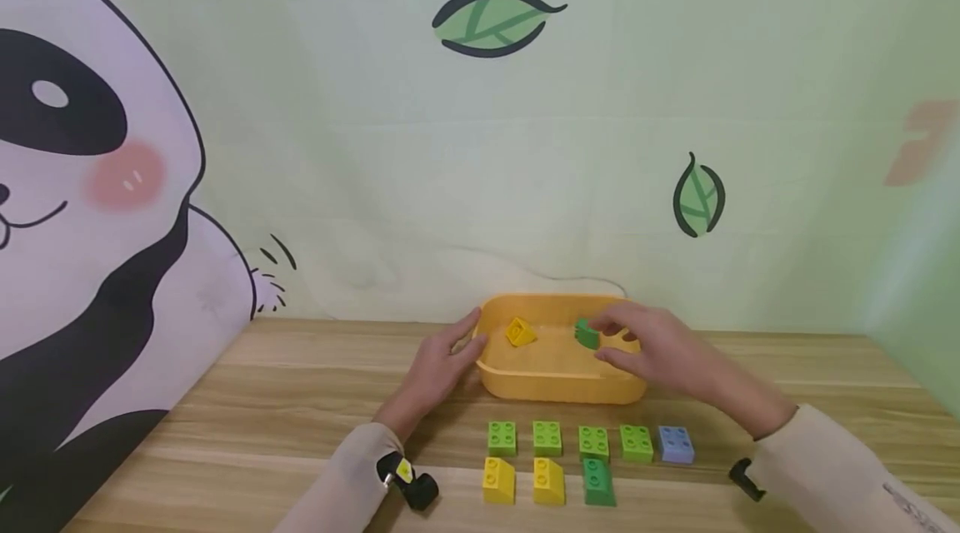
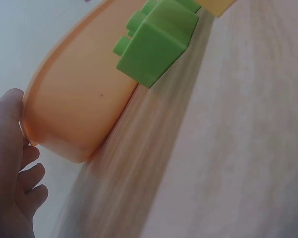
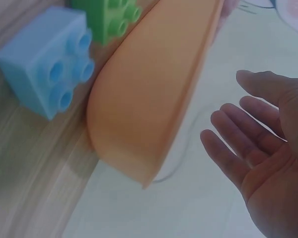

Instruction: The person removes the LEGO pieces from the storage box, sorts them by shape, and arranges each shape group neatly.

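An orange plastic tub (image 1: 562, 387) stands on the wooden table. My left hand (image 1: 442, 362) holds its left rim, thumb at the edge; in the left wrist view the other fingers curl beside the outer wall. My right hand (image 1: 652, 341) hovers over the tub's right side, fingers spread and loosely bent, with nothing between them in the right wrist view. Near its fingertips, a dark green building block (image 1: 587, 335) lies in the tub, partly hidden by the hand in the head view. A yellow sloped block (image 1: 520, 331) lies in the tub's left part.
Before the tub, several light green blocks (image 1: 547, 438) and a blue block (image 1: 677, 445) form a row. Nearer lie two yellow sloped blocks (image 1: 548, 481) and a dark green sloped block (image 1: 598, 483). A printed cloth (image 1: 375, 141) hangs behind the table.
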Tool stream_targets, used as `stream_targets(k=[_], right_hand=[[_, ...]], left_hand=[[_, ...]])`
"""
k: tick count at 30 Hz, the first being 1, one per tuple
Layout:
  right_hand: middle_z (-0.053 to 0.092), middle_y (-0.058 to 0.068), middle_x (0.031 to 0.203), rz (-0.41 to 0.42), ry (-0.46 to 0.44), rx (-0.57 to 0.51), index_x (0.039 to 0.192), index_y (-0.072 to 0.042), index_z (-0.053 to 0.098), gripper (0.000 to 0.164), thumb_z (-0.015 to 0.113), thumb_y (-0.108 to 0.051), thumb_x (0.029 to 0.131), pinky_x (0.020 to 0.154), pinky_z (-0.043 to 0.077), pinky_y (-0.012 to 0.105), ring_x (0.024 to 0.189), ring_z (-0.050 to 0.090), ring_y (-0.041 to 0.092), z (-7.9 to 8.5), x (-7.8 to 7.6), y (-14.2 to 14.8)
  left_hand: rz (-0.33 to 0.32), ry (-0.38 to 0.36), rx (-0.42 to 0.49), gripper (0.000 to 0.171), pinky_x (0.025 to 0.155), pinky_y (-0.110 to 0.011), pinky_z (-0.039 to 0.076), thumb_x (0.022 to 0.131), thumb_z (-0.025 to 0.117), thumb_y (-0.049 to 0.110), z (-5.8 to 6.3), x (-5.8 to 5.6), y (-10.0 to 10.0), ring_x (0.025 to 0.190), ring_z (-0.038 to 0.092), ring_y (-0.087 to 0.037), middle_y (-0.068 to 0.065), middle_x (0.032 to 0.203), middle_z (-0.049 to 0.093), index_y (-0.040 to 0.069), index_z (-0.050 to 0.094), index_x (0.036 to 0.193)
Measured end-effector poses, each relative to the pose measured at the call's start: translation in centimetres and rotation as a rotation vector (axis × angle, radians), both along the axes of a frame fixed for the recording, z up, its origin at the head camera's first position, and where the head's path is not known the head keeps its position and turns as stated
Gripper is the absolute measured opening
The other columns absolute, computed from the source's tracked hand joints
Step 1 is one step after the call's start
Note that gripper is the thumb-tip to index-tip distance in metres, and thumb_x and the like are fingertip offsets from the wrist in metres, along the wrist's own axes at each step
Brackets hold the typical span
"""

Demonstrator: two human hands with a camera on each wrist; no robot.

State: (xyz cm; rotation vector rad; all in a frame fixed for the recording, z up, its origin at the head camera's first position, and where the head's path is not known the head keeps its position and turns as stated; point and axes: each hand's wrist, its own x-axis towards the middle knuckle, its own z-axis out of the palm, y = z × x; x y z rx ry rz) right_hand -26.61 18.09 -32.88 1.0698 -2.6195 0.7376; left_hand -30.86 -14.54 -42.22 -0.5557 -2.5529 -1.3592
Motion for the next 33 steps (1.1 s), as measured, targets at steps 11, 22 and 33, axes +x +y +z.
stream_targets(k=[11, 22, 33], right_hand=[[0.073, 0.016, 0.116, -0.068, -0.097, 0.053, 0.122, 0.004, 0.070, 0.029, 0.078, -0.005, 0.096, 0.096, 0.059, 0.054, 0.108, 0.067, 0.036, -1.2, -3.4, -0.5], [0.073, 0.014, 0.107, -0.082, -0.070, 0.085, 0.113, 0.004, 0.072, 0.021, 0.079, -0.001, 0.094, 0.093, 0.060, 0.052, 0.102, 0.068, 0.035, -2.4, -5.8, -0.8], [0.073, 0.012, 0.110, -0.102, -0.124, 0.130, 0.115, 0.002, 0.072, 0.020, 0.077, -0.003, 0.096, 0.099, 0.058, 0.053, 0.107, 0.069, 0.034, -3.7, -7.8, -0.9]], left_hand=[[-0.012, 0.016, 0.008, 0.056, 0.125, -0.051, 0.031, 0.111, 0.058, 0.027, -0.1, -0.1, 0.0, 0.150, 0.042, -0.033, -0.010, 0.164, 0.043, 0.004, 0.045, 0.160], [-0.014, 0.018, 0.009, 0.056, 0.125, -0.051, 0.032, 0.111, 0.058, 0.028, -0.1, -0.1, 0.0, 0.150, 0.042, -0.033, -0.011, 0.164, 0.043, 0.004, 0.046, 0.159], [-0.005, 0.001, 0.000, 0.056, 0.125, -0.051, 0.031, 0.111, 0.058, 0.027, 0.1, 0.0, 0.0, 0.151, 0.041, -0.032, -0.009, 0.165, 0.042, 0.006, 0.044, 0.161]])
